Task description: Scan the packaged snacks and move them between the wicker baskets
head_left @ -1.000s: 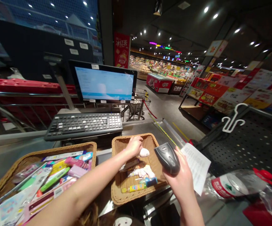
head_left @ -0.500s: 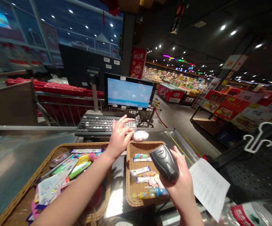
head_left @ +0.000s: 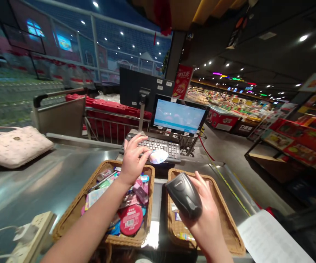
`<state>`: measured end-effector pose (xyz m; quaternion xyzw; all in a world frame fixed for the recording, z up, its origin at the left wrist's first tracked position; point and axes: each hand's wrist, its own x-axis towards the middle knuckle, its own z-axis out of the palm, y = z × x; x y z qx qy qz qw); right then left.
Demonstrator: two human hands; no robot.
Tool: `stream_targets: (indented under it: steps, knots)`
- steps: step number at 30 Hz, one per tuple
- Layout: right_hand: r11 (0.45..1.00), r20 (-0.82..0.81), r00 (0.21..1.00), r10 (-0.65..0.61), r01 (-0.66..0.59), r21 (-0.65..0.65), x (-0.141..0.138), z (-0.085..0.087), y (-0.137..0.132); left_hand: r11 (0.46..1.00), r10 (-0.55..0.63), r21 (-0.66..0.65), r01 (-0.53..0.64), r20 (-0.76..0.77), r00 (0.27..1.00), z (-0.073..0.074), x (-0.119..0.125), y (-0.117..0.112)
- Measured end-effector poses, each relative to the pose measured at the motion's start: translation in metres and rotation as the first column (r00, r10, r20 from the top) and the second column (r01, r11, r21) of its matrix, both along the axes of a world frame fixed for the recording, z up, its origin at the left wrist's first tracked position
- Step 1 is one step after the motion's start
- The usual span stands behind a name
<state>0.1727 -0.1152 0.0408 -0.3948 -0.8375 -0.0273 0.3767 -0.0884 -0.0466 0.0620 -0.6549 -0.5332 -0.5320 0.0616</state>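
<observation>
My left hand (head_left: 133, 159) pinches a small white packet (head_left: 158, 156) between thumb and fingertips, above the far rim of the left wicker basket (head_left: 72, 213) and just before the black keyboard (head_left: 158, 146). My right hand (head_left: 205, 215) is closed round a dark grey barcode scanner (head_left: 183, 193), held over the right wicker basket (head_left: 223, 215). The scanner's head points toward the white packet. The left basket holds several colourful small packets and a round red tin (head_left: 130, 220).
A lit monitor (head_left: 179, 116) stands behind the keyboard on the steel counter (head_left: 37, 182). A pale pink bag (head_left: 12, 146) lies at the far left. A white power strip (head_left: 29, 237) sits at the near left. A printed paper sheet (head_left: 270, 239) lies at the lower right.
The view has swung left. My left hand lifted the white packet out of the right basket and carried it up and left toward the keyboard. My right hand kept the scanner.
</observation>
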Motion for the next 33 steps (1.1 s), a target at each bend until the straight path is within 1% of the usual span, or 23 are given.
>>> stream_targets:
  steps: [6,10,14,17,23,33]
  knots:
    - [0.999,-0.012,0.999,0.043,-0.043,-0.032,-0.021,-0.004,-0.003,0.999,0.051,-0.014,-0.051,0.002,0.999,-0.006,-0.027,-0.011]
    - [0.997,-0.017,0.999,0.05,-0.051,-0.065,-0.032,-0.005,-0.004,0.995,0.098,-0.018,-0.098,0.004,0.995,-0.011,-0.044,-0.017]
    - [0.996,-0.015,0.998,0.058,-0.059,-0.071,-0.042,-0.007,-0.004,0.991,0.134,-0.017,-0.134,-0.001,0.991,-0.019,-0.061,-0.024]
    - [0.994,-0.009,0.998,0.06,-0.061,-0.088,-0.048,-0.009,-0.003,0.987,0.159,-0.042,-0.158,0.003,0.987,-0.025,-0.073,-0.031]
    - [0.989,-0.02,0.995,0.096,-0.098,-0.113,-0.061,-0.01,-0.003,0.971,0.216,-0.1,-0.216,-0.012,0.976,-0.041,-0.095,-0.045]
    - [0.97,-0.02,0.987,0.162,-0.163,-0.178,-0.076,-0.015,-0.002,0.921,0.315,-0.235,-0.312,-0.025,0.949,-0.075,-0.123,-0.07]
